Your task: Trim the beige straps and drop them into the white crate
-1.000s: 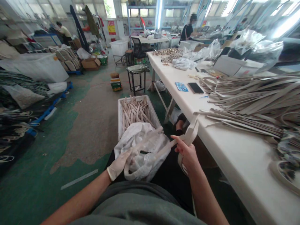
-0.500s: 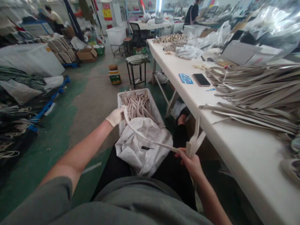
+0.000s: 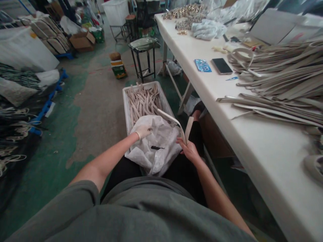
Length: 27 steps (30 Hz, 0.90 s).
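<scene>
My left hand, in a pale glove, is over the white sack on my lap. Its fingers are partly curled and too blurred to show whether they hold anything. My right hand is closed around pale straps at the sack's right side. One strap arches from that hand back toward the white crate, which is filled with similar strap pieces. A small black item rests on the sack.
On the long white table at the right lie a heap of straps, a phone, a blue packet and metal parts. A stool stands beyond the crate. Bundles on a blue pallet line the left.
My left hand has let go of the long strap's end and come back over the sack. The strap now arches toward the crate. My right hand has moved inward. The view has tilted down.
</scene>
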Tool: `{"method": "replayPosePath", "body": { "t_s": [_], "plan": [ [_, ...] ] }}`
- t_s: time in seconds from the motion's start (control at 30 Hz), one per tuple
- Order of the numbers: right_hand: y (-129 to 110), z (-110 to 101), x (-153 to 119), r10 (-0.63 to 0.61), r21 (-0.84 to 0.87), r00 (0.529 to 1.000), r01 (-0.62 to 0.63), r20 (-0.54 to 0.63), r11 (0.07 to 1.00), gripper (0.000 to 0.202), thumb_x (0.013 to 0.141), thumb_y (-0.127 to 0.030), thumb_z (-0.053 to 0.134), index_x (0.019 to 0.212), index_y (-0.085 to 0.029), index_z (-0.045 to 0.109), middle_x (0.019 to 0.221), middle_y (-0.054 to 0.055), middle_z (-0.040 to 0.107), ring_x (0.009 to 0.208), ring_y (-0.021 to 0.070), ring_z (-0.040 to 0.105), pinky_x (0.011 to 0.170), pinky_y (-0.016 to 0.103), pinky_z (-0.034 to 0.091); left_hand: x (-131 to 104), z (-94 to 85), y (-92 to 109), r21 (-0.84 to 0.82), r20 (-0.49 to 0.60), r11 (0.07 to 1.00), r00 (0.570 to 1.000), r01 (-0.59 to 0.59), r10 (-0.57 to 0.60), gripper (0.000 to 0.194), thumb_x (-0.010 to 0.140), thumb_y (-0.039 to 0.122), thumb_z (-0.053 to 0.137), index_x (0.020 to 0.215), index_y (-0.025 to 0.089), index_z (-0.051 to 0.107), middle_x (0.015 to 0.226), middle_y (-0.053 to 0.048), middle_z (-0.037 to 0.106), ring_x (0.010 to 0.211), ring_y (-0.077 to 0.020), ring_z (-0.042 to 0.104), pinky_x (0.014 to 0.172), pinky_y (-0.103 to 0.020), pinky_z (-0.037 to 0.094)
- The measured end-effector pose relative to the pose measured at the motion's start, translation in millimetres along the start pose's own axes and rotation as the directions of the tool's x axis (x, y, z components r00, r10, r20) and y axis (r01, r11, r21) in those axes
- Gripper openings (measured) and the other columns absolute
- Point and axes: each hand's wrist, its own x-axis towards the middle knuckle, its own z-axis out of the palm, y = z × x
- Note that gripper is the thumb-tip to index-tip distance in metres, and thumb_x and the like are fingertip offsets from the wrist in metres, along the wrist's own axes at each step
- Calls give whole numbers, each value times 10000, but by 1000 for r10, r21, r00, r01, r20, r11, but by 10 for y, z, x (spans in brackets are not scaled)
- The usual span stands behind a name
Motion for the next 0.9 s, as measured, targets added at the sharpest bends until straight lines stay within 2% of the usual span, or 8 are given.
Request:
{"method": "replayPosePath", "body": {
  "t_s": [0.1,0.23,0.33,0.43,0.57,0.67,0.8,0.9],
  "plan": [
    [219,12,-236,20,-74,1000,-20,5,997,304,774,-444,726,967,-211,750,886,84,743,626,201,647,486,264,471,-221,324,-99,132,88,990,995,-55,44,28,723,108,669,737,127,686,900,-91,697,1012,-239,616,970,-353,426],
    [271,16,-317,-21,-110,1000,22,15,994,309,779,-429,719,1019,-235,746,877,66,752,704,218,677,517,260,503,-218,414,-190,239,117,966,991,-96,69,119,721,74,652,629,145,630,841,-121,678,1029,-276,591,1013,-436,392],
    [189,1,-284,7,18,1000,-7,16,1000,309,767,-428,719,979,-203,742,859,69,750,722,215,666,461,243,508,-196,290,-238,275,95,956,992,-106,83,83,710,88,665,655,150,660,854,-120,692,981,-277,607,991,-461,414],
    [75,-29,-267,91,157,996,-94,25,983,269,766,-410,719,874,-164,735,819,81,749,531,126,550,432,230,508,-317,56,-211,272,-35,953,989,-131,146,124,797,153,607,811,165,729,1011,-113,713,1030,-252,612,987,-428,438],
    [-83,0,-327,178,358,956,-255,235,898,284,788,-413,708,853,-137,726,826,97,754,381,23,252,438,227,507,-695,-271,-48,263,-231,924,912,-278,340,251,884,235,539,1021,212,747,1158,-92,709,1131,-236,602,1030,-423,426],
    [-223,134,-398,121,421,919,-286,375,861,329,790,-465,711,878,-150,745,863,96,755,388,20,225,442,222,494,-983,-415,82,339,-180,878,893,-338,413,275,894,241,533,1081,252,735,1209,-72,705,1211,-245,571,1100,-467,353],
    [-453,412,-446,47,391,918,-213,394,895,358,814,-501,681,957,-182,759,962,74,755,401,17,242,441,206,457,-1181,-446,200,449,-138,833,896,-323,422,298,891,209,521,1076,286,740,1206,-48,713,1241,-245,557,1146,-505,267],
    [-628,625,-438,-10,301,910,-127,415,945,329,809,-481,678,918,-182,759,867,50,743,416,36,315,414,203,425,-1194,-413,284,478,-109,808,889,-346,445,315,883,192,526,1095,290,738,1218,-49,710,1235,-243,565,1148,-509,255]
  ]
}}
